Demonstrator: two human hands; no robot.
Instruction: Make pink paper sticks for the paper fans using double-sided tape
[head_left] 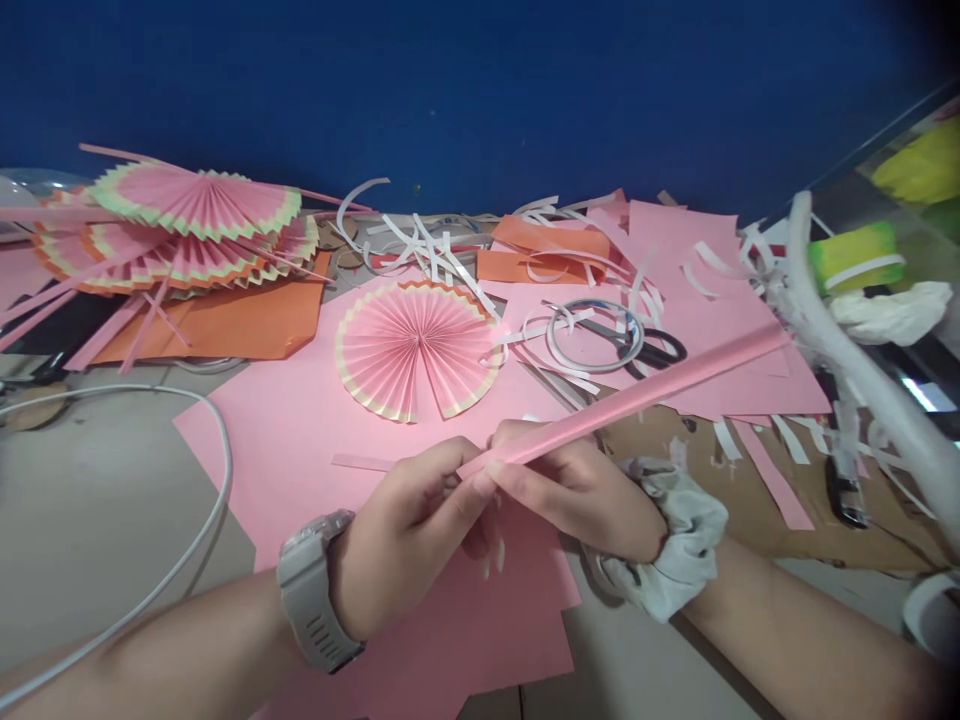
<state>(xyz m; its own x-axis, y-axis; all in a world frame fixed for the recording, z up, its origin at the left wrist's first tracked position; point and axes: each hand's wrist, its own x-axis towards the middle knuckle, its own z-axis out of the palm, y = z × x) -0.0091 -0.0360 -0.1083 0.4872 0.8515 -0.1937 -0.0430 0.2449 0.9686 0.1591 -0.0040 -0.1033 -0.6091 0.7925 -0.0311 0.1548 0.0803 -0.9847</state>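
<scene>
A long folded strip of pink paper [637, 400] slants up to the right across the view. My left hand [420, 510], with a grey watch on the wrist, pinches its lower end between thumb and fingers. Right beside it my right hand [577, 490], a pale scrunchie [660, 535] round the wrist, grips the same strip near that end. Just beyond my hands a round pleated pink paper fan [416, 350] with a cream and orange edge lies on pink sheets [285, 450]. A narrow pink strip [360, 461] sticks out left of my left hand.
More pleated fans [202, 220] are piled at the left on orange paper [289, 320]. Scissors [660, 350] and a tape roll [596, 335] lie right of the single fan, among white paper scraps [427, 245]. A white cable [221, 440] curves at left; a blue wall [450, 100] stands behind.
</scene>
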